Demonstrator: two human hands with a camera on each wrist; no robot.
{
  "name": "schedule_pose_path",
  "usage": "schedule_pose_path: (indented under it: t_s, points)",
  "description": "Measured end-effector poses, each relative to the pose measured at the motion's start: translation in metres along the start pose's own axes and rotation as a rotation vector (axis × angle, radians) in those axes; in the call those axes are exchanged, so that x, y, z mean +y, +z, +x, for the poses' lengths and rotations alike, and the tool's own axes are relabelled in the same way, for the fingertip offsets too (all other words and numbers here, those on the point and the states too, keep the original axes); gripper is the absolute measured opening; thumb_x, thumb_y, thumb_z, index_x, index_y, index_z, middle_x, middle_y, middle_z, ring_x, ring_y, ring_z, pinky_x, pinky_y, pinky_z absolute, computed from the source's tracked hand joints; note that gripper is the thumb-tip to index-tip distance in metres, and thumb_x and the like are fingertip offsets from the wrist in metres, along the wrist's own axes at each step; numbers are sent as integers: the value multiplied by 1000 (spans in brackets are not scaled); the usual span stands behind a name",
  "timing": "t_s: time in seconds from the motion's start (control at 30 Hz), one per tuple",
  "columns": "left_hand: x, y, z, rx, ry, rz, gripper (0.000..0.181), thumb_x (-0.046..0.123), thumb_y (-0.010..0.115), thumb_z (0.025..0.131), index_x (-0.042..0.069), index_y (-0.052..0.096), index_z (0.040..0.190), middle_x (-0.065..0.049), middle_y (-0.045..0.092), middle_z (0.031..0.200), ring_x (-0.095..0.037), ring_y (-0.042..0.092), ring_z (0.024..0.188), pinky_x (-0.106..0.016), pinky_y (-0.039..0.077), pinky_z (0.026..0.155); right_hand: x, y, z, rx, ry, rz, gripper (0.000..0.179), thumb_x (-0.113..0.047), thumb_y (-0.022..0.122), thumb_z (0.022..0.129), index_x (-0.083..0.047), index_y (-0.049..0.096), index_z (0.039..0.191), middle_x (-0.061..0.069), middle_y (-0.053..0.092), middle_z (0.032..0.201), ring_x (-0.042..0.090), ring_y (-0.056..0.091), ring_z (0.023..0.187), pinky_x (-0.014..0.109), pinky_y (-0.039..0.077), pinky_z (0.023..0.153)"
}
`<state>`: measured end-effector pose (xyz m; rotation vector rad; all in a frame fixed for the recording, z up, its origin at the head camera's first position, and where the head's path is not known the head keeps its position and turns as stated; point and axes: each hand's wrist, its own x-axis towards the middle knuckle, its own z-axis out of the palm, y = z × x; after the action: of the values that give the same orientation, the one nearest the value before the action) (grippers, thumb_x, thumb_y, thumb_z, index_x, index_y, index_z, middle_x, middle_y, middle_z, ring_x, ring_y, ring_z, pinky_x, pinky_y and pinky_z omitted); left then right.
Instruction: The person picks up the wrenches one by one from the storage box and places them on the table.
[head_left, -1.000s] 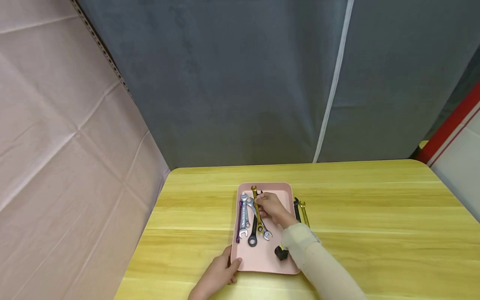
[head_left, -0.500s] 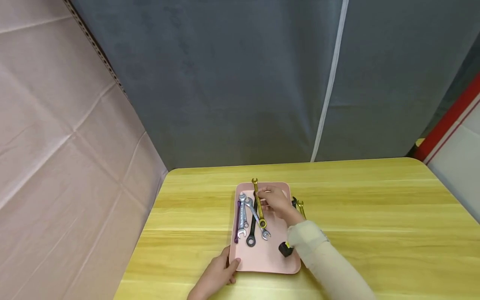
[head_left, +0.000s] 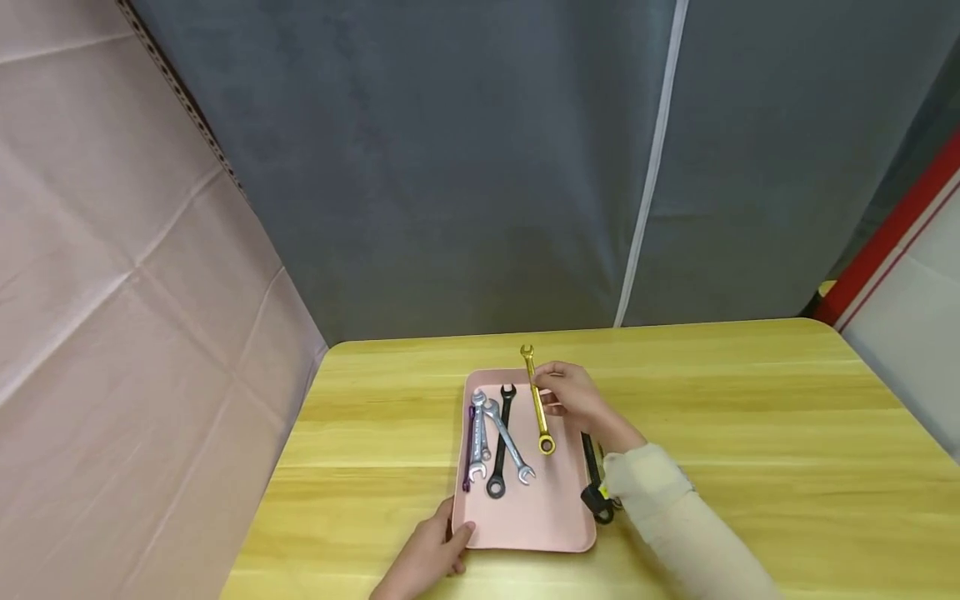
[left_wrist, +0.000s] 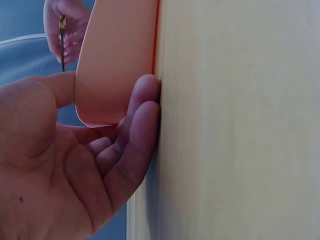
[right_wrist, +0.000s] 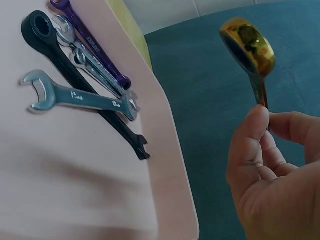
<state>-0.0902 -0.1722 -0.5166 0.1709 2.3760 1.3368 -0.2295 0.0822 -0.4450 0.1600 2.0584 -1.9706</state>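
My right hand [head_left: 573, 396] pinches a gold combination wrench [head_left: 538, 408] near its middle, above the far right part of the pink tray [head_left: 532, 525]. In the right wrist view its ring end [right_wrist: 250, 47] points up, clear of the tray. My left hand [head_left: 429, 548] grips the tray's near left edge, thumb over the rim and the other fingers at its outer side in the left wrist view. Inside the tray lie a black ratchet wrench [head_left: 501, 450], a silver open-ended wrench [head_left: 510, 446] crossing it, more silver wrenches [head_left: 477, 437] and a purple wrench [head_left: 468, 458] along the left wall.
Beside the tray's right wall a black wrench [head_left: 589, 454] lies on the wooden table [head_left: 750, 417], partly hidden by the black wrist camera [head_left: 595, 498]. A grey curtain [head_left: 450, 208] hangs behind the table, and pale cloth [head_left: 150, 333] covers the left side.
My right hand has lifted the gold wrench and carried it to the right, off the other wrenches. The black wrench in the tray is now more exposed. My left hand keeps its grip.
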Motion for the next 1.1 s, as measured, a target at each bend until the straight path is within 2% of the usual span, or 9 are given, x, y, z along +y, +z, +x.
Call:
schedule_pose_path:
  t_s: [0.27, 0.47, 0.8, 1.1]
  points:
    - [4, -1, 2, 11, 9, 19, 60, 33, 49, 95, -5, 32, 138, -4, 55, 64, -13, 54, 53, -26, 47, 45, -6, -32, -11, -30, -28, -25, 22, -14, 50, 94, 3, 52, 108, 2, 51, 74, 10, 49, 59, 18, 46, 50]
    - [6, -2, 2, 14, 15, 28, 59, 32, 50, 95, -5, 32, 138, -5, 55, 64, -13, 55, 53, -26, 47, 45, -3, -52, -20, -68, -46, -45, 24, -14, 47, 95, 5, 49, 110, 2, 48, 77, 11, 48, 62, 20, 45, 52]
    - [3, -5, -1, 7, 19, -10, 61, 32, 50, 95, -6, 30, 139, -5, 55, 67, -13, 55, 53, -27, 49, 46, 15, -73, -36, -38, 8, -57, 26, -13, 48, 94, 6, 48, 112, 0, 50, 86, 9, 52, 67, 17, 50, 56]
    - [2, -7, 0, -4, 6, -21, 62, 32, 50, 95, -6, 29, 139, -5, 55, 67, -13, 56, 54, -28, 50, 47, 33, -87, -40, -5, 37, -85, 33, -14, 49, 94, 9, 46, 118, 2, 53, 89, 9, 54, 69, 18, 51, 57]
